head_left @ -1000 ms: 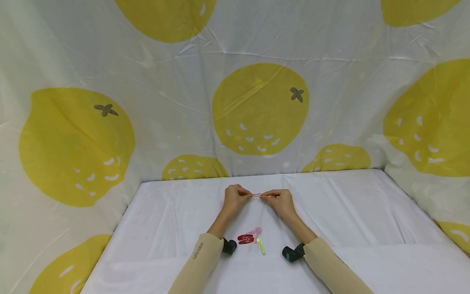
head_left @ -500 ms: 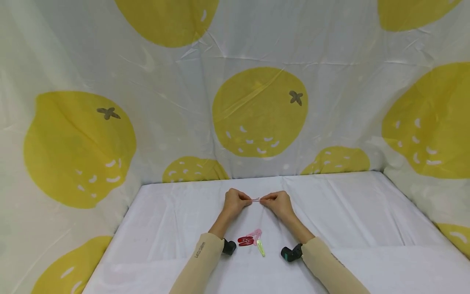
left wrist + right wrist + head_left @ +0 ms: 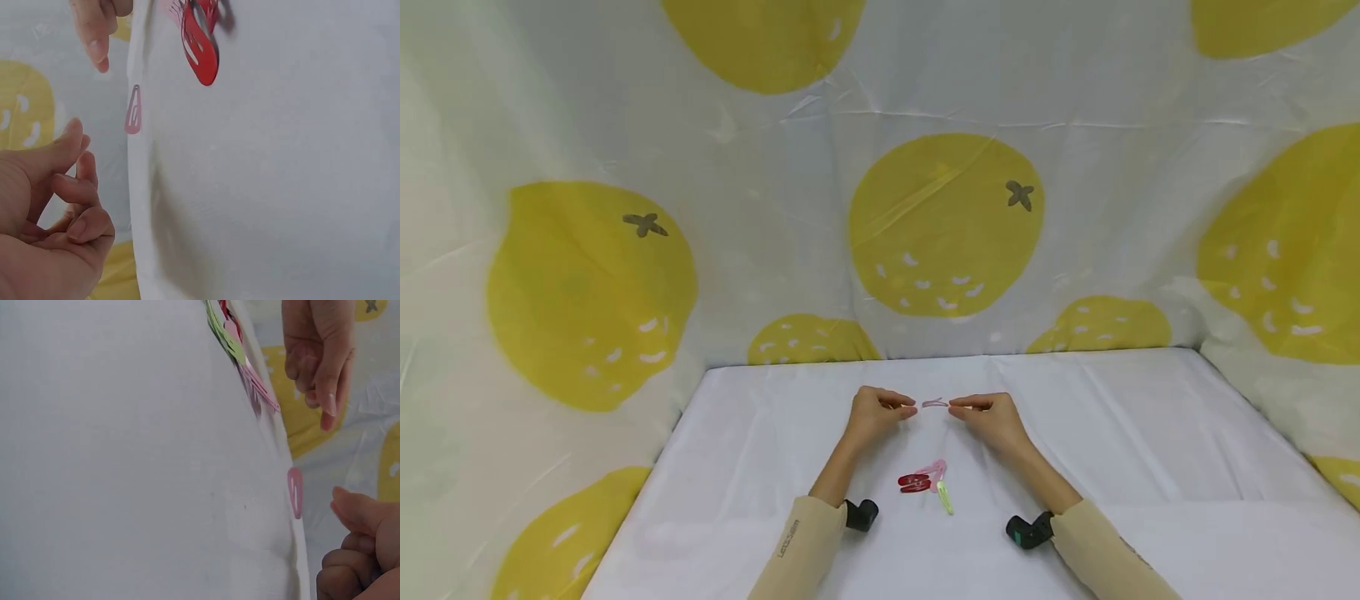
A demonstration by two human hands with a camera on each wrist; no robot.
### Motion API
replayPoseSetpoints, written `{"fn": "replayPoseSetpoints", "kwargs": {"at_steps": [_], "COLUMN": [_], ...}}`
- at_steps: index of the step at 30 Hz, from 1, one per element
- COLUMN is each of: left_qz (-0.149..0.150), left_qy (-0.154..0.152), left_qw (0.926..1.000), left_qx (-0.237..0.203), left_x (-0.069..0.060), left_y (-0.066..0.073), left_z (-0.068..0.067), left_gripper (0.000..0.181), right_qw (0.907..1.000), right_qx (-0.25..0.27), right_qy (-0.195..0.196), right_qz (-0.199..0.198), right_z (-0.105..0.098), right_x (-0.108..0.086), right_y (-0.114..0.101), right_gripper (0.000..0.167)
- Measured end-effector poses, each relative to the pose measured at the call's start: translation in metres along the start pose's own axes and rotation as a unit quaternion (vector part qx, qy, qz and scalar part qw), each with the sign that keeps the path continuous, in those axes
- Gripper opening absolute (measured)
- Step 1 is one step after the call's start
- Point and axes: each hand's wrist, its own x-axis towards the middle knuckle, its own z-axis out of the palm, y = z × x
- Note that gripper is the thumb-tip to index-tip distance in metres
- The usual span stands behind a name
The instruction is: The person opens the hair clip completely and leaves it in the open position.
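A small pink hair clip [image 3: 935, 403] lies alone on the white cloth between the two hands. To its left, the left hand [image 3: 874, 414] has thumb and index finger close together, the other fingers loosely curled, holding nothing. At the clip's other end, the right hand [image 3: 996, 421] has fingertips very near it in the head view; the right wrist view shows a gap between that hand [image 3: 362, 550] and the clip [image 3: 295, 492]. Nearer the person lie red clips [image 3: 914, 482], a green clip [image 3: 944, 497] and pink ones [image 3: 937, 472], partly overlapping.
White cloth [image 3: 760, 467] covers the table, and its far edge runs just beyond the hands. Behind and at the sides hangs a curtain [image 3: 790, 250] with large yellow fruit prints. Black wrist cameras [image 3: 861, 515] sit below both hands, near the sleeve cuffs.
Both hands had been pinching the pink clip between them; they have let go and moved apart, leaving it on the cloth. The head view has shifted slightly.
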Motion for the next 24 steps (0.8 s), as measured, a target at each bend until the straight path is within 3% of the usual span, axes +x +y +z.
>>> {"fn": "replayPoseSetpoints", "kwargs": {"at_steps": [7, 12, 16, 20, 24], "left_qz": [-0.009, -0.018, -0.001, 0.014, 0.025], "left_qy": [-0.037, -0.094, -0.124, -0.137, -0.146], "left_qw": [0.9992, 0.9954, 0.9923, 0.9904, 0.9890], "left_qx": [-0.009, 0.000, 0.003, 0.000, -0.003], "left_x": [-0.023, -0.036, -0.041, -0.044, -0.045], "left_y": [-0.001, -0.005, -0.005, -0.004, -0.006], "left_z": [-0.006, -0.003, 0.002, 0.002, 0.003], "left_gripper": [0.012, 0.015, 0.014, 0.012, 0.013], "right_qw": [0.9983, 0.9966, 0.9938, 0.9883, 0.9865], "right_qx": [0.000, 0.008, 0.018, 0.024, 0.006], "right_qy": [-0.057, -0.083, -0.108, -0.143, -0.150], "right_qz": [-0.009, 0.001, -0.019, -0.048, -0.065], "right_z": [-0.014, -0.016, -0.014, -0.009, -0.006], "right_x": [-0.026, -0.044, -0.051, -0.055, -0.059], "right_y": [0.001, 0.003, 0.006, 0.008, 0.009], "right_gripper": [0.021, 0.021, 0.024, 0.023, 0.020]}}
